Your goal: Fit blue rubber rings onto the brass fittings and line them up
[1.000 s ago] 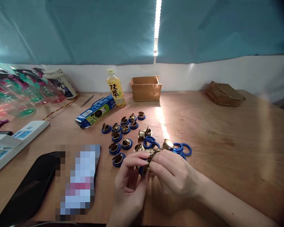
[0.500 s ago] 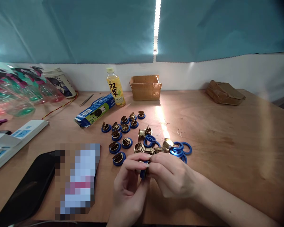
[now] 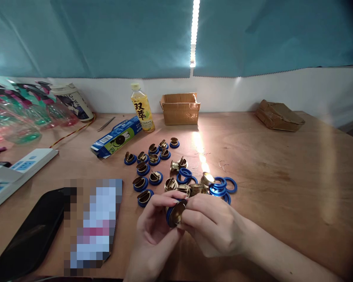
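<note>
A round brass fitting with a blue ring around it (image 3: 174, 214) is held up off the table, its hollow brass face turned toward the right. My left hand (image 3: 157, 231) grips it by the rim between thumb and fingers. From the right, the bent fingers of my right hand (image 3: 211, 223) pinch at its edge; a thin bright line shows by the fingertips, too small to make out. Just beyond my hands lie loose brass fittings (image 3: 197, 189) and loose blue rings (image 3: 230, 185). Several brass fittings seated in blue rings (image 3: 155, 177) stand to the left.
Thin curved wires (image 3: 222, 165) lie past the rings. Farther back are a blue box (image 3: 117, 137), a yellow drink bottle (image 3: 142, 109), an open carton (image 3: 181, 111) and a brown package (image 3: 279, 115). A black phone (image 3: 32, 235), a power strip (image 3: 20, 172) and spray bottles (image 3: 20, 113) occupy the left.
The held fitting has turned from edge-on so its hollow brass face now shows. Both my hands have shifted slightly lower and the left one a little leftward.
</note>
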Motion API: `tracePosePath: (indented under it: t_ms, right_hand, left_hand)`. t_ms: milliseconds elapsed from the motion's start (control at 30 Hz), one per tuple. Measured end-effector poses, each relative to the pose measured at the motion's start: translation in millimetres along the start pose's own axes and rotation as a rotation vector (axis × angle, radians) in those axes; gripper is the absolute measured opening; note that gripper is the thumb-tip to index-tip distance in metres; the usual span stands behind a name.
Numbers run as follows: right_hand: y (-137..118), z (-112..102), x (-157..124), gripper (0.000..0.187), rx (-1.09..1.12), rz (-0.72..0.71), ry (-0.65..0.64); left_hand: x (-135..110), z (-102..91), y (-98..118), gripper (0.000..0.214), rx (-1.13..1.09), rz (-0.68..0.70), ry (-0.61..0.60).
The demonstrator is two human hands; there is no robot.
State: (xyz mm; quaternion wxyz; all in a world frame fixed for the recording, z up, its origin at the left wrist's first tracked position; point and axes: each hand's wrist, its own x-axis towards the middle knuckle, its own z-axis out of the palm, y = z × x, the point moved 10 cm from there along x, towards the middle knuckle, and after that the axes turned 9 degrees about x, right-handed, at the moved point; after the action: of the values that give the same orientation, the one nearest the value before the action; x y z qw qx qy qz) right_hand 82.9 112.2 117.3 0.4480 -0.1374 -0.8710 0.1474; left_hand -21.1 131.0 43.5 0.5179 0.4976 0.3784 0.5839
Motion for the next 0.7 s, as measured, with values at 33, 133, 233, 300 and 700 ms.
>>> tracePosePath:
  t_ms: [33,133,233,300,700]
  right_hand:
    - [2,-1,0,0.017,0.021,0.026,0.008]
    - [15,-10,-1,0.023,0.124,0.153,0.074]
    - [31,-17,-5,0.029,0.239,0.307,0.131]
    - [40,-15,-8,0.03,0.311,0.405,0.132]
    - [60,-5,-19,0.027,0.429,0.62,0.045]
  left_hand:
    - [0,-1.2,-2,0.03,-0.009,-0.023,0.018]
    - [0,-3.9,-8,0.033,-0.022,-0.118,0.089]
    - [-1,-3.1,-10,0.036,-0.027,-0.161,0.12]
    - [0,-1.1,-9,0.037,-0.02,-0.148,0.098]
    - [3,2.4,-2,0.045,-0.002,-0.029,-0.004]
